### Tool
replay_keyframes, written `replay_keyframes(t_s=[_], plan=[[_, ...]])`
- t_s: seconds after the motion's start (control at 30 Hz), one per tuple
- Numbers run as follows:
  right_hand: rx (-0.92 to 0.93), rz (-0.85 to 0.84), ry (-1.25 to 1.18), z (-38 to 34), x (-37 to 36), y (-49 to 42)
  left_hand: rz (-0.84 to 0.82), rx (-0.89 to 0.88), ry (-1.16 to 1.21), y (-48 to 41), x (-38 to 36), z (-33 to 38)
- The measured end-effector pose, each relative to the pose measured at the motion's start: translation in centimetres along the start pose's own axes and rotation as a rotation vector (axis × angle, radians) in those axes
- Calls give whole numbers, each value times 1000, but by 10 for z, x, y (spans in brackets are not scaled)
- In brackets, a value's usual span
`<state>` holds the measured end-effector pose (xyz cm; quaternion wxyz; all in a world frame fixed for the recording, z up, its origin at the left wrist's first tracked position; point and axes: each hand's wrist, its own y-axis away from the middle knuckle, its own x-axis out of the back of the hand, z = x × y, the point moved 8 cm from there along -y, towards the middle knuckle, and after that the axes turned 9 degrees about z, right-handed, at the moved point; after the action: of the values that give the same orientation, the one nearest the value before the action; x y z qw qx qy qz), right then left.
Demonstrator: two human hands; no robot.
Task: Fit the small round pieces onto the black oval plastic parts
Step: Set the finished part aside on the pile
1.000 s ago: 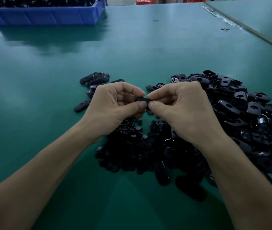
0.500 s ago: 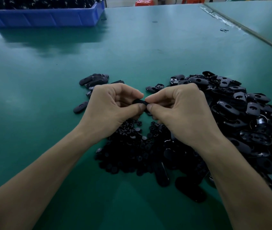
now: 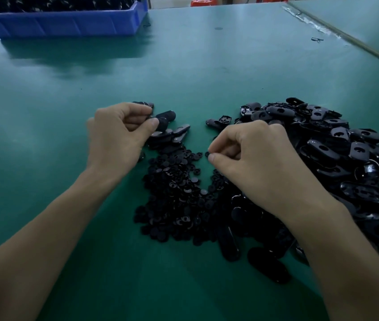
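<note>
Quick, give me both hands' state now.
Left hand: grips a black oval part.
Right hand: pinches a small round piece.

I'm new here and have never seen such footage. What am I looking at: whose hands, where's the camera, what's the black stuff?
No machine: a person works with bare hands, filmed by one camera worn on the head, looking down. The left hand holds a black oval part; the right hand seems to pinch a small round piece. On the green table lie a heap of round pieces, a large pile of oval parts and, far back, a blue bin.
</note>
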<state>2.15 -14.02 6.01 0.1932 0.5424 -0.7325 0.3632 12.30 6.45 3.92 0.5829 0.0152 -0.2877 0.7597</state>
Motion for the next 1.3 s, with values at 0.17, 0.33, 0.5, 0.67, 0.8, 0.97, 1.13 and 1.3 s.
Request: replay_keyframes(t_s=[0.17,0.33,0.5,0.67,0.8,0.97,1.13,1.3], plan=[[-22,-116,24,2,-4,2,19,-121,-192,4,2,0],[-53,-289,-2,-1,-7,8,56,-161,-352,2,7,-5],[-69,-588,115,-1,-12,26,82,-118,-409,2,9,-13],[-48,-635,271,-2,-13,32,83,-132,-381,2,8,-13],[-69,-614,308,0,-15,30,87,-132,-375,3,8,-12],[-88,-596,290,4,-13,28,83,-124,-351,2,7,-11],[-87,-578,286,4,-13,27,85,-120,-340,2,6,-10],[-89,-576,285,4,-14,27,87,-117,-331,2,6,-12]])
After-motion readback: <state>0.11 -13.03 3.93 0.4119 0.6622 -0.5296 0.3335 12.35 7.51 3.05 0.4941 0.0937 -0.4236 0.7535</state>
